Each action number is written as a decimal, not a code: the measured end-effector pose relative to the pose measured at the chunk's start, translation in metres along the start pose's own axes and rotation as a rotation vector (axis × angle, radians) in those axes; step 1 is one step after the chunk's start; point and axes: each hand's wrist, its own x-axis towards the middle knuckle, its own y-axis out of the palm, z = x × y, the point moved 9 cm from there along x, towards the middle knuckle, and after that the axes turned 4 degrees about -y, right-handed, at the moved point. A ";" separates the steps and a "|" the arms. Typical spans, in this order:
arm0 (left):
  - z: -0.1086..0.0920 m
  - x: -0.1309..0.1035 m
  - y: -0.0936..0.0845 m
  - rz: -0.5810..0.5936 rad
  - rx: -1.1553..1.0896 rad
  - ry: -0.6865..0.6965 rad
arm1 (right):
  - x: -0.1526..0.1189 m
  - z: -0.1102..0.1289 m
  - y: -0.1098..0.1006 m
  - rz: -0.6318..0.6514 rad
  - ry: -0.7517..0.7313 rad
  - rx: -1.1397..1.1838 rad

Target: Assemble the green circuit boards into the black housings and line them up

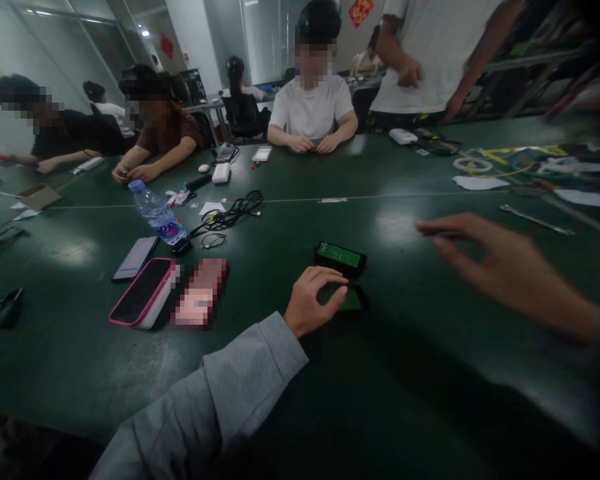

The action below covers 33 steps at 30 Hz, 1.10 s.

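My left hand [314,301] reaches in from a grey sleeve, its thumb and fingers curved and apart. It is over the left end of a dark tray-like piece with a green inside [351,301], partly covering it; whether the fingertips touch it I cannot tell. Just beyond lies a small black casing with a green circuit board [339,255] facing up. To the right, my right hand [500,267] is raised above the table, blurred, with fingers stretched out and nothing visible in them.
Left on the green table [260,373] are a water bottle [160,213], a pink-edged phone [144,292], a pink flat item [201,293] and black cables [235,213]. A wrench [536,219] and tangled wires [520,163] are at right. Several people sit or stand opposite.
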 end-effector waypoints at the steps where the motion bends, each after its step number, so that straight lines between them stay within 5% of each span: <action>1: 0.004 0.001 -0.002 -0.011 -0.036 -0.022 | -0.005 0.008 0.021 0.019 -0.039 0.007; 4: 0.029 0.005 0.003 0.020 -0.212 -0.194 | -0.024 0.046 0.057 -0.058 -0.161 0.044; 7: 0.049 0.008 0.018 0.108 -0.431 -0.352 | -0.036 0.116 0.071 -0.141 -0.381 0.144; 10: 0.056 0.009 0.026 0.155 -0.490 -0.422 | -0.028 0.193 0.112 0.075 -0.515 0.318; 13: 0.055 0.010 0.027 0.158 -0.471 -0.408 | -0.005 0.243 0.180 0.402 -0.500 0.327; 17: 0.059 0.008 0.027 0.139 -0.454 -0.426 | 0.023 0.259 0.263 0.682 -0.418 0.314; 20: 0.063 0.006 0.028 0.127 -0.437 -0.463 | 0.027 0.263 0.293 0.753 -0.469 0.284; 33: 0.057 0.009 0.025 0.129 -0.468 -0.409 | 0.025 0.265 0.298 0.719 -0.492 0.234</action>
